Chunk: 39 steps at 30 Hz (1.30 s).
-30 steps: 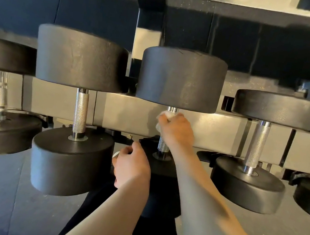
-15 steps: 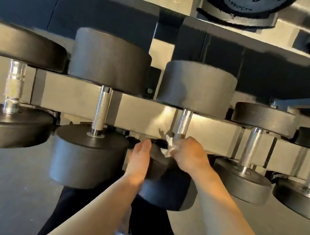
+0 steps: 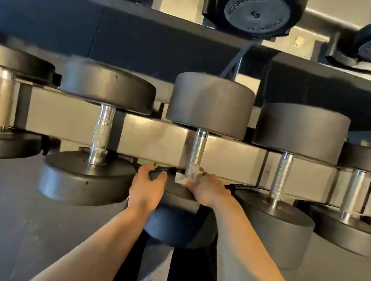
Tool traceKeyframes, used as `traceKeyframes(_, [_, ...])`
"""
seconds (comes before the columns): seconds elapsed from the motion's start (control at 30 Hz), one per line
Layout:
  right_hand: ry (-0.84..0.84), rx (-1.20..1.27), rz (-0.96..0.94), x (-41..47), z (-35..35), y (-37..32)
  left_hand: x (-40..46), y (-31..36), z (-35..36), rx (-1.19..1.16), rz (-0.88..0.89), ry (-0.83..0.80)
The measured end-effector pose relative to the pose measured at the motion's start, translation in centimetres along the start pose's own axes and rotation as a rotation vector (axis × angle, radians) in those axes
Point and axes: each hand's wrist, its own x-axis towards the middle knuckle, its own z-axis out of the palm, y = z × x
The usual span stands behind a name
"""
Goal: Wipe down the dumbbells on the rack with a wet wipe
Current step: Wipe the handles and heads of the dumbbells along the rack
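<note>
Wiping is at the near end of the handle (image 3: pixel 195 153) of the middle dumbbell (image 3: pixel 210 105), which lies on the lower tier of the rack (image 3: pixel 155 137) with its near head (image 3: pixel 180 223) jutting toward us. Our right hand (image 3: pixel 208 190) is curled around the wet wipe (image 3: pixel 184 179), pinching it against the base of the knurled bar where it meets the near head. Our left hand (image 3: pixel 147 188) lies on the left shoulder of that head, fingers curved over its rim and holding nothing of their own; it seems to steady the weight.

To do this step well, we judge that the wipe should wrap most of the way round the bar and travel its whole length with a twist, since knurling traps grime in its grooves. The collar where bar meets head deserves an extra turn. The left hand should brace firmly so the dumbbell does not roll in its cradle, and the heads themselves appear to need attention afterwards.

Compared with a second ago, the right hand has come down from the top of the handle, just under the far head, to its near end. The left hand, then a loose fist hanging free, now rests on the head. Our view has also tilted up and shifted, showing more of the upper tier.
</note>
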Motion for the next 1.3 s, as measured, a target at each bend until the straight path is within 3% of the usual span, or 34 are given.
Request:
traceKeyframes(0.07, [0.023,-0.032,0.079,0.6,0.0,0.0,0.4,0.1,2.2,-0.07,-0.091,0.013])
traceKeyframes(0.13, [0.029,-0.029,0.113,1.9,-0.2,0.2,0.1,0.4,3.4,-0.145,-0.126,0.138])
traceKeyframes(0.27, [-0.148,0.063,0.036,3.1,-1.7,0.8,0.0,1.0,3.5,-0.152,-0.149,0.223])
traceKeyframes(0.37, [-0.112,0.072,-0.04,1.7,-1.2,1.3,-0.3,1.4,3.4,-0.155,-0.163,0.25])
traceKeyframes(0.6, [0.025,-0.189,-0.153,0.2,-1.9,1.2,-0.3,1.3,3.7,-0.174,-0.169,0.245])
traceKeyframes(0.9, [-0.172,-0.026,-0.326,-0.3,-3.0,2.8,-0.3,1.3,3.6,-0.148,-0.167,0.257])
traceKeyframes(1.1, [-0.212,-0.04,-0.231,0.4,-2.5,0.7,-0.3,1.4,3.5,-0.112,-0.186,0.264])
traceKeyframes(1.3, [-0.06,-0.434,-0.151,1.4,-1.1,-3.7,-0.4,1.8,3.4,-0.121,-0.178,0.256])
